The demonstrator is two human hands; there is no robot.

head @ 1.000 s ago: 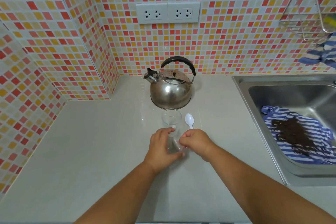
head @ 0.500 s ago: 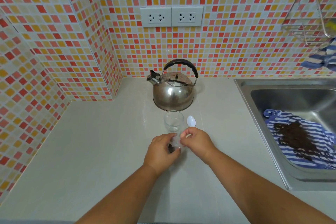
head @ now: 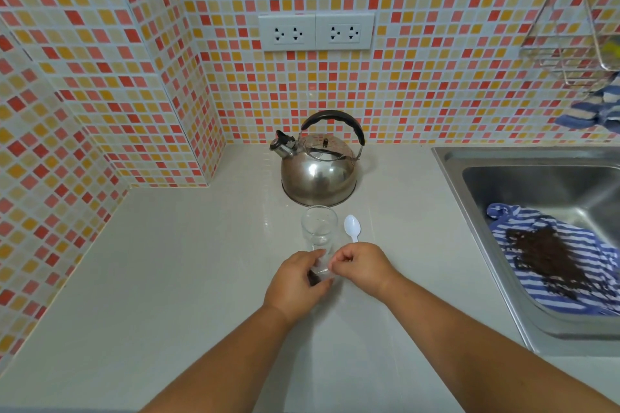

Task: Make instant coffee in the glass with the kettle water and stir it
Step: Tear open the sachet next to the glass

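Pale surface (head: 167, 278) in a tiled corner, three things standing or lying on it.

Right at the back, near the wall, the steel kettle (head: 318, 174) sits upright on the surface, black handle arched over the lid, spout pointing left. Just in front of it stands the clear glass (head: 318, 228), upright. Just beside the glass, to its right, the white plastic spoon (head: 352, 227) lies flat, bowl toward the kettle, its handle end hidden under a hand. The surface is a glossy, light stone colour, and on the right it runs up to the rim of a steel sink (head: 449, 161).
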